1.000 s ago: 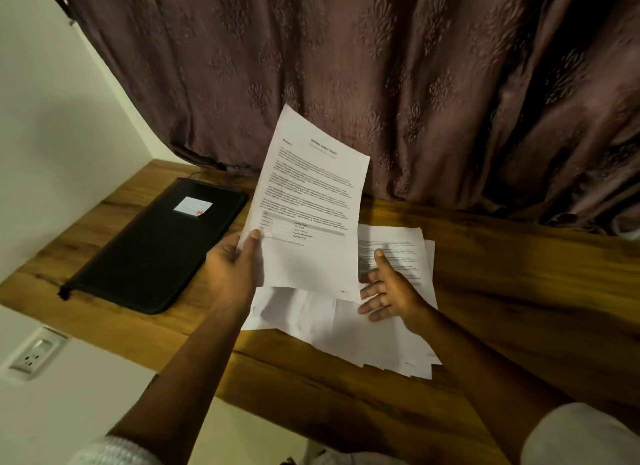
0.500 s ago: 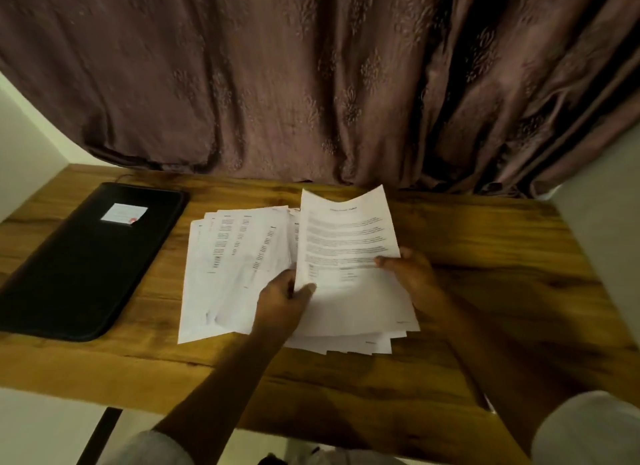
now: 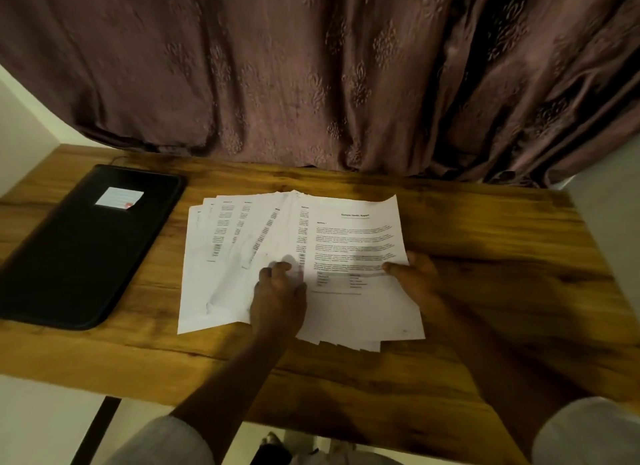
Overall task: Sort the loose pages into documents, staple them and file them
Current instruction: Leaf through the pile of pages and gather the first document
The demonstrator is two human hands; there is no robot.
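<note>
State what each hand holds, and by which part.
The top page: right hand pinches its right edge; left hand sits at its left edge, grip too blurred to tell.

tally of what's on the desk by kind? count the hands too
Black folder: 1
Fanned pile of pages: 1 (sheets overlap, count unclear)
Hands: 2, left hand on the pile, right hand pinching the top sheet
Total: 4

A home room: a wooden desk [image 3: 485,256] set against a patterned curtain [image 3: 311,66].
</note>
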